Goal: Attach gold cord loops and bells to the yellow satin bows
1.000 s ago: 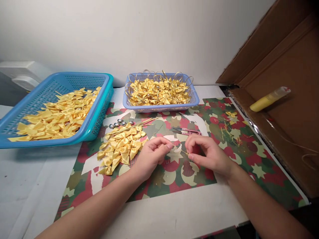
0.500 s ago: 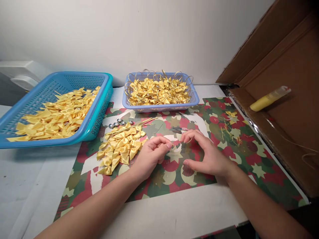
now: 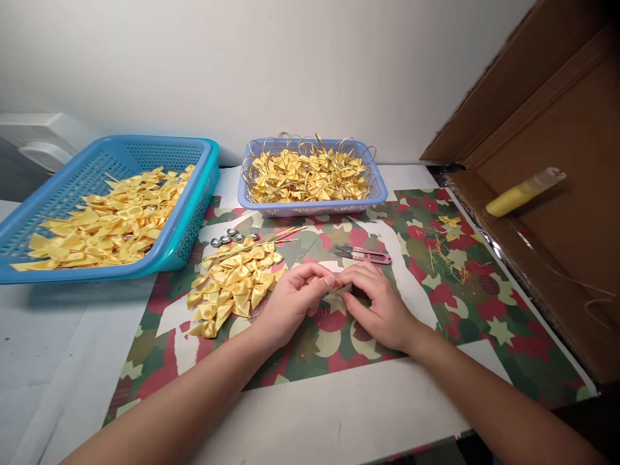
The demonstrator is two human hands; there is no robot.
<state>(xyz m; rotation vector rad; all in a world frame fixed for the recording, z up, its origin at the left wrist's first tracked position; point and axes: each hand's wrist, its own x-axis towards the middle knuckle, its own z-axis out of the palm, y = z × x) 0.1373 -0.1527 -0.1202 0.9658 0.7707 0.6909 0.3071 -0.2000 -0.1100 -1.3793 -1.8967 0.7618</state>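
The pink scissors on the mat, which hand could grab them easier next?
Probably the right hand: it is just on the near side of the pink scissors, close to their handle end. The left hand is farther from them, beside the yellow bows.

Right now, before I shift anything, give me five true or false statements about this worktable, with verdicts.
1. The left hand and right hand have their fingertips close together. True.
2. The snips are in a basket. False: the snips lie on the patterned sheet.
3. Silver domes sit at the far side of the loose bows. True.
4. Those bows are red. False: they are yellow.
5. The larger basket and smaller basket both contain bows. True.
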